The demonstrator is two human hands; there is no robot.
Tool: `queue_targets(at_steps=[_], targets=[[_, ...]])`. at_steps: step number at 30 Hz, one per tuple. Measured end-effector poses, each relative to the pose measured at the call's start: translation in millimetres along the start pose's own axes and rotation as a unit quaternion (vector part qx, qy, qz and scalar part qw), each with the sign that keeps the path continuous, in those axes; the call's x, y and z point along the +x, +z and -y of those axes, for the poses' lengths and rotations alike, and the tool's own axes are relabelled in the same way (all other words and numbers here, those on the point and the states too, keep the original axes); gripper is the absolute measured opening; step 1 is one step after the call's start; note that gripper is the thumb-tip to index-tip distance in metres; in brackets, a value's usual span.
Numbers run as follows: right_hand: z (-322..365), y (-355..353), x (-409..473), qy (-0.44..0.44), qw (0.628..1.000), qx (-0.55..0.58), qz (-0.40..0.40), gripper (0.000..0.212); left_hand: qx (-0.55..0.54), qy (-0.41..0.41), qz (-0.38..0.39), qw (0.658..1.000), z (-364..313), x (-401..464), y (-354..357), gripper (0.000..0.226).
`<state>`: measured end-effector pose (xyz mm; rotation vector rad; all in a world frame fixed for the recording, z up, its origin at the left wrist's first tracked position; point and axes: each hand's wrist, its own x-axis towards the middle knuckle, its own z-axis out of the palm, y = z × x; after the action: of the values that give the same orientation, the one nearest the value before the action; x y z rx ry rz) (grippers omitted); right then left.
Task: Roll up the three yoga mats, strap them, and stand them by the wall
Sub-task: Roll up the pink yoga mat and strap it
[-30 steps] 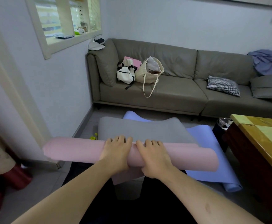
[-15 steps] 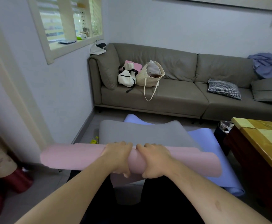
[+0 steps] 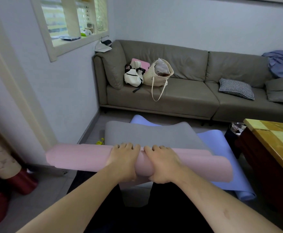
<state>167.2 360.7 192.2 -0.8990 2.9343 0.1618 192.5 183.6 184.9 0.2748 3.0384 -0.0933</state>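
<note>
A pink yoga mat (image 3: 80, 157) is rolled into a thick tube lying crosswise in front of me, a loose flap hanging under its middle. My left hand (image 3: 123, 159) and my right hand (image 3: 163, 163) grip the roll side by side at its middle, fingers curled over the top and thumbs underneath. Behind the roll a grey mat (image 3: 147, 133) lies flat on the floor on top of a blue mat (image 3: 221, 148), whose near right end curls up.
A grey sofa (image 3: 187, 100) with bags and cushions stands against the far wall. A dark wooden table (image 3: 275, 143) with a yellow top is at the right. The left wall (image 3: 66, 91) has a window ledge; a small yellow-green item (image 3: 100, 141) lies near its base.
Both hands went from lying flat on top of the pink roll to wrapping round it, and the roll turned and tightened slightly. The view shifted a little.
</note>
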Motion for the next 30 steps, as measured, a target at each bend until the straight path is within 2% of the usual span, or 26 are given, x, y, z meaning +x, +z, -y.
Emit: queue_targets(at_steps=[3,7,12,16,18,20,24,28,30], targets=[[-3,-2,6,-0.002,1.0,0.012,0.016,0.071,0.007,-0.001,-0.049,0.999,-2,-2,8,0.076],[-3,0,4,0.004,1.0,0.021,0.0,0.075,-0.018,-0.003,-0.024,1.0,2,3,2,0.073],[4,9,-3,0.011,0.999,-0.019,-0.03,0.105,-0.03,-0.008,0.013,0.999,7,9,-8,0.073],[1,7,4,0.019,1.0,-0.001,-0.021,0.075,0.002,-0.025,-0.026,0.999,-4,1,3,0.073],[0,4,7,0.015,1.0,0.015,-0.01,0.069,0.028,-0.031,-0.062,0.997,-9,-6,17,0.075],[-1,2,11,0.012,1.0,0.019,-0.005,0.069,0.035,-0.039,-0.082,0.995,-9,-6,21,0.076],[-3,5,7,0.017,0.999,0.027,-0.029,0.073,0.005,-0.032,-0.049,0.998,-5,3,9,0.067],[2,14,0,0.014,0.998,-0.003,-0.056,0.097,-0.013,-0.022,-0.008,1.0,-1,10,-2,0.07],[3,13,3,0.024,0.999,0.0,-0.043,0.096,0.001,-0.028,-0.017,0.999,-4,9,0,0.07]])
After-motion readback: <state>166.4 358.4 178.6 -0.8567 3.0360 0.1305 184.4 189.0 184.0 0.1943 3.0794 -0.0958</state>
